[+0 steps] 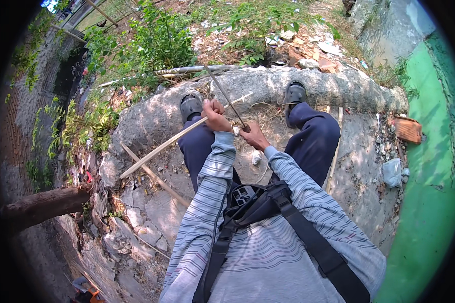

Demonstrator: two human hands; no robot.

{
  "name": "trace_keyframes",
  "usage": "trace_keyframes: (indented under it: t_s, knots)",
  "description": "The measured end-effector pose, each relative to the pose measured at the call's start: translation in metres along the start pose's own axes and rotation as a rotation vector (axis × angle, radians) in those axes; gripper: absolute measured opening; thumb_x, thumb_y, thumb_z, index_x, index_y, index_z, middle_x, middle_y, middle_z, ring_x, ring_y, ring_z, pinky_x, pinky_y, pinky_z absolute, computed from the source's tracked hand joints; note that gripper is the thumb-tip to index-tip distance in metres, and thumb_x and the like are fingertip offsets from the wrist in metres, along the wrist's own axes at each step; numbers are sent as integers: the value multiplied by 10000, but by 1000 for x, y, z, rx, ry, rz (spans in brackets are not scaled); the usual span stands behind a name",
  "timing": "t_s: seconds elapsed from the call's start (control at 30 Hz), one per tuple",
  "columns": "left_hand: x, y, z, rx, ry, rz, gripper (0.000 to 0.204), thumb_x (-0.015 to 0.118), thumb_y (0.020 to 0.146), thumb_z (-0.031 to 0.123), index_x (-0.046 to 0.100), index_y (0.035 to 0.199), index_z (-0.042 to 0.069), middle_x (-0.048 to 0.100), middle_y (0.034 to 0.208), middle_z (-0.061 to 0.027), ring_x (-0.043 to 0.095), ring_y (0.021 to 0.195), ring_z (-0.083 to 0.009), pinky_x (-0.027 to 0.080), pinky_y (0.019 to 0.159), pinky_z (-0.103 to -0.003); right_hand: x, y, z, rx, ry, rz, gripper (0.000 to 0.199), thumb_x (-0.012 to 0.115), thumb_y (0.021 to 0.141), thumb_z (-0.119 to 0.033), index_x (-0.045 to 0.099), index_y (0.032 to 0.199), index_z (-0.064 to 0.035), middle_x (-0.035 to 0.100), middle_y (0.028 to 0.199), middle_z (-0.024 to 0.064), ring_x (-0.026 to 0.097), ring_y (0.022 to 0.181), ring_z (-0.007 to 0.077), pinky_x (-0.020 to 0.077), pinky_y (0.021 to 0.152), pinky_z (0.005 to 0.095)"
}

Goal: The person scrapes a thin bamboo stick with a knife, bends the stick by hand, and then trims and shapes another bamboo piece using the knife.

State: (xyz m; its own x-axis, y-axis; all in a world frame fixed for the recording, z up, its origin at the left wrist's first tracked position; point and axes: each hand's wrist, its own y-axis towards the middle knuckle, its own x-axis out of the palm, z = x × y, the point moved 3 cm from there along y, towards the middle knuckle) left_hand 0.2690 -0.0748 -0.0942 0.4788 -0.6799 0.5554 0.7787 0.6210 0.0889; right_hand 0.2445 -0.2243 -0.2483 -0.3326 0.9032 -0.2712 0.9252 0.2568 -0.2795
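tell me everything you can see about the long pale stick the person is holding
The long pale stick looks like a split strip of light wood or bamboo, thin, flat and straight. It slants from lower left, where its free end hangs over the cracked concrete ledge, up to the left hand, which is closed around its upper end. It crosses in front of the left leg. A thin dark blade or rod, gripped by the right hand, meets it near the hands.
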Motion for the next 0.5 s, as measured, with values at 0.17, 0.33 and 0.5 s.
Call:
trace_keyframes:
  t_s: [0.17,0.33,0.5]
  knots:
    - [8,-8,-5,-29,30,0,514,375,1060,289,205,593,158,208,527,34,182,460,-100,159,471,-318,-15,6,29,232,79,-60,206,662,852,-187,577,770,-17,519,577,20,492,465,129,394,428,327]
    - [5,-2,3,11,28,-31,506,374,1061,274,184,607,157,185,540,36,173,472,-103,175,482,-318,-1,6,17,130,141,19,203,645,841,-170,534,744,-30,510,579,20,488,451,137,391,418,329]
    - [8,-5,4,-7,-7,-38,506,377,1060,267,194,601,154,194,533,31,172,468,-101,173,476,-319,-7,6,21,-195,1,33,209,644,844,-177,547,731,-30,523,560,30,490,424,144,385,405,328]
